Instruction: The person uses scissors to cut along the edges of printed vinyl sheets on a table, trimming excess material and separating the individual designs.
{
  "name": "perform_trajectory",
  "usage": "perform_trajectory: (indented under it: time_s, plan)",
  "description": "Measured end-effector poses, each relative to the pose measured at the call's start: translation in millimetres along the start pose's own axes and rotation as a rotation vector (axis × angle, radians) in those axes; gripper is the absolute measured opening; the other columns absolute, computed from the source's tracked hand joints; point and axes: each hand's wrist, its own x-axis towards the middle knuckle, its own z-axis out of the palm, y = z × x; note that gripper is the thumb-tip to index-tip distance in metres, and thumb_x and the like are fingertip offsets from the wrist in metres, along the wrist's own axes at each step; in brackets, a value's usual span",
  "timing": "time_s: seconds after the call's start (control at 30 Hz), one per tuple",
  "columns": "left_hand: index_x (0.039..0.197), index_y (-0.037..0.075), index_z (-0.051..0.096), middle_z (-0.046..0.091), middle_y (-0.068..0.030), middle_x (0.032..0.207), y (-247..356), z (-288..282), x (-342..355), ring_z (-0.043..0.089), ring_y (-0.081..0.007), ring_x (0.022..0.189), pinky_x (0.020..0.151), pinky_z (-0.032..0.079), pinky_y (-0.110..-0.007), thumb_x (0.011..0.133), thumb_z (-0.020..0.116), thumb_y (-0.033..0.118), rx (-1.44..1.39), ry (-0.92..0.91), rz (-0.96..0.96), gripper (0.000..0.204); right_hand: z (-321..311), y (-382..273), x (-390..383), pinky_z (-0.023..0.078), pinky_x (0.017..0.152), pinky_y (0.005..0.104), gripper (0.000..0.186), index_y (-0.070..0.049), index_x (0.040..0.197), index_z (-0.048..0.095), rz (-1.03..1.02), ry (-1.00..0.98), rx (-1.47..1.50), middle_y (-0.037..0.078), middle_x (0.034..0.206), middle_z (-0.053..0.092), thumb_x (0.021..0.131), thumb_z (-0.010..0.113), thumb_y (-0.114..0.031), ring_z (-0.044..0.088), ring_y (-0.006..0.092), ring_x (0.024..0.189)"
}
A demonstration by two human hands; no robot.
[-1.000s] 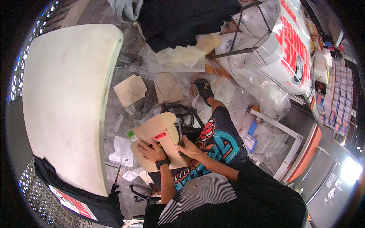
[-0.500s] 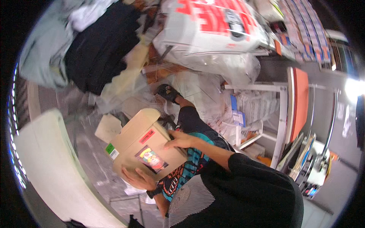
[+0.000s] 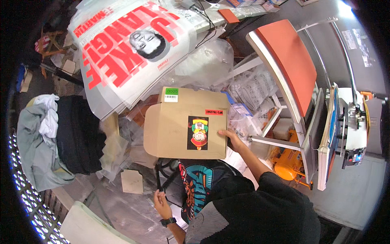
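Note:
A flat brown cardboard box (image 3: 174, 126), with a colourful cartoon picture, a red label and a green label on its face, is held up in front of me. My right hand (image 3: 230, 140) grips its right edge, the thumb on the face and the other fingers hidden behind. Lower down, my left hand (image 3: 162, 205), a dark watch on its wrist, is away from the box. Its fingers are loosely bent with nothing visible in them. The fingertips come close to a black bar (image 3: 161, 179); I cannot tell whether they touch. Printed teal and black cloth (image 3: 199, 189) covers my lap.
Printed white sheets (image 3: 122, 53) lie stacked beyond the box. Piled black cloth (image 3: 77, 134) and grey cloth (image 3: 36, 138) are at left, a loose cardboard piece (image 3: 132, 181) below. A press with an orange-red pad (image 3: 286, 61) and a white metal frame (image 3: 272, 142) stand at right.
My left hand has let go of the box and dropped lower. My right hand has moved the box farther from me and turned it. The view has swung to the right.

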Motion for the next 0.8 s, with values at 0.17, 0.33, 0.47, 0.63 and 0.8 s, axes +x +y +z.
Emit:
perform_trajectory:
  time_s: [0.17, 0.33, 0.47, 0.63, 0.8]
  plan:
    - [0.133, 0.001, 0.056, 0.067, -0.0119, 0.108, 52, 29, 29, 0.066, -0.0206, 0.097, 0.087, 0.052, -0.034, 0.107, 0.048, 0.026, -0.13, -0.007, 0.009, 0.037, -16, 21, 5, 0.052, 0.088, 0.033, 0.056, 0.001, 0.123, 0.061, -0.067, -0.095, 0.068, 0.009, 0.109, 0.069, 0.085, 0.072, -0.037, 0.067, 0.0196, 0.096]
    - [0.131, 0.001, 0.058, 0.068, -0.0114, 0.109, 69, 51, 47, 0.066, -0.0192, 0.096, 0.086, 0.051, -0.032, 0.108, 0.045, 0.03, -0.142, -0.062, 0.039, 0.039, -73, 76, -6, 0.05, 0.096, 0.0352, 0.056, -0.001, 0.126, 0.06, -0.011, 0.142, 0.379, 0.009, 0.114, 0.068, 0.086, 0.072, -0.039, 0.066, 0.0209, 0.101]
    - [0.129, 0.0, 0.06, 0.069, -0.0114, 0.107, 20, 31, 34, 0.067, -0.0191, 0.094, 0.085, 0.051, -0.03, 0.106, 0.05, 0.022, -0.041, -0.139, -0.106, 0.033, -161, 122, 10, 0.047, 0.104, 0.0372, 0.049, -0.004, 0.131, 0.057, -0.277, 0.43, 0.611, 0.009, 0.125, 0.064, 0.092, 0.067, -0.033, 0.061, 0.0221, 0.117]
    - [0.128, 0.001, 0.059, 0.069, -0.0105, 0.105, -31, -35, 39, 0.067, -0.0179, 0.092, 0.082, 0.052, -0.029, 0.104, 0.053, 0.018, 0.28, -0.305, -0.204, 0.031, -244, 79, 93, 0.05, 0.101, 0.0466, 0.043, -0.008, 0.132, 0.057, -0.648, 0.593, 0.827, 0.007, 0.126, 0.064, 0.097, 0.061, -0.032, 0.062, 0.0245, 0.116]
    - [0.127, 0.002, 0.06, 0.069, -0.0078, 0.103, -54, -52, 102, 0.065, -0.0143, 0.087, 0.076, 0.051, -0.027, 0.103, 0.055, 0.021, 0.423, -0.33, -0.321, 0.031, -351, 44, 186, 0.057, 0.083, 0.0545, 0.053, -0.014, 0.128, 0.055, -0.682, 0.471, 0.744, 0.013, 0.125, 0.061, 0.094, 0.057, -0.055, 0.066, 0.0364, 0.099]
